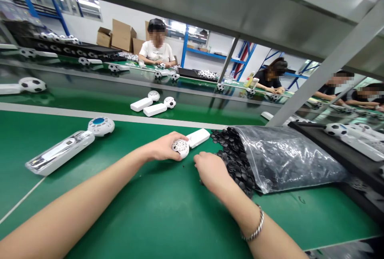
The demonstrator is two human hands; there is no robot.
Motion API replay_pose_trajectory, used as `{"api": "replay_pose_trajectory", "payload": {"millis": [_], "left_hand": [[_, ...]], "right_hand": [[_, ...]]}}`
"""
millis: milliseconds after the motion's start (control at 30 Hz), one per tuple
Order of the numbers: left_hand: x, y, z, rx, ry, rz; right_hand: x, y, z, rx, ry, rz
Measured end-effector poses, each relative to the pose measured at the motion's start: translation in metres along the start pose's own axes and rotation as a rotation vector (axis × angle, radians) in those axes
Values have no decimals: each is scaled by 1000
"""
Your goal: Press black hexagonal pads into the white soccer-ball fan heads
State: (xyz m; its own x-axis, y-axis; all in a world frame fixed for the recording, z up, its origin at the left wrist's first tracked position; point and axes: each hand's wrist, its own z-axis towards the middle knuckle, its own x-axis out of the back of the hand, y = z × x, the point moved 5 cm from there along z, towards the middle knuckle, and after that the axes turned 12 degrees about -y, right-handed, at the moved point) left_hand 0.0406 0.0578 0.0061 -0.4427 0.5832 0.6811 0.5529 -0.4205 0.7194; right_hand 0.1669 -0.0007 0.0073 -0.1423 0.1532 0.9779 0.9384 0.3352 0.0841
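Note:
My left hand (163, 146) is closed around the round vented head of a white handheld fan (181, 148), thumb in front and fingers behind. The fan's flat handle (198, 137) points away to the right. Just right of the fan head, my right hand (211, 171) has its fingers curled together; whatever they may hold is hidden. Beside that hand spreads a heap of small black flat pieces (237, 157), spilling from the mouth of a clear plastic bag (294, 159) lying on its side.
Another white fan (64, 151) with a blue disc lies left on the green table (144, 219). Behind a pale edge strip, two fans (156, 109) rest on the belt. A black tray (339, 149) of football-patterned fans stands right. A slanted post (324, 59) rises behind the bag. Several people sit across.

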Motion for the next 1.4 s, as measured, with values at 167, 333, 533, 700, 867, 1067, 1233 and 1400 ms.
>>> {"api": "replay_pose_trajectory", "payload": {"millis": [167, 333, 533, 700, 867, 1067, 1233, 1400], "left_hand": [[-14, 6, 5, 14, 215, 121], [-8, 0, 5, -57, 99, 79], [-8, 2, 3, -133, 116, 85], [-12, 4, 4, -150, 143, 116], [-12, 9, 2, -167, 145, 146], [-12, 10, 1, -159, 197, 152], [-14, 11, 3, -104, 256, 188], [-21, 21, 0, -106, 267, 269]], "right_hand": [[0, -11, -3, -39, 32, -73], [6, 16, -1, -14, 179, 174], [11, 20, 1, 231, 421, 679], [7, 14, 8, 325, 386, 793], [7, 13, 13, 342, 411, 756], [9, 17, 18, 331, 430, 690], [8, 27, 27, 297, 368, 726], [6, 30, 25, 250, 379, 705]]}}
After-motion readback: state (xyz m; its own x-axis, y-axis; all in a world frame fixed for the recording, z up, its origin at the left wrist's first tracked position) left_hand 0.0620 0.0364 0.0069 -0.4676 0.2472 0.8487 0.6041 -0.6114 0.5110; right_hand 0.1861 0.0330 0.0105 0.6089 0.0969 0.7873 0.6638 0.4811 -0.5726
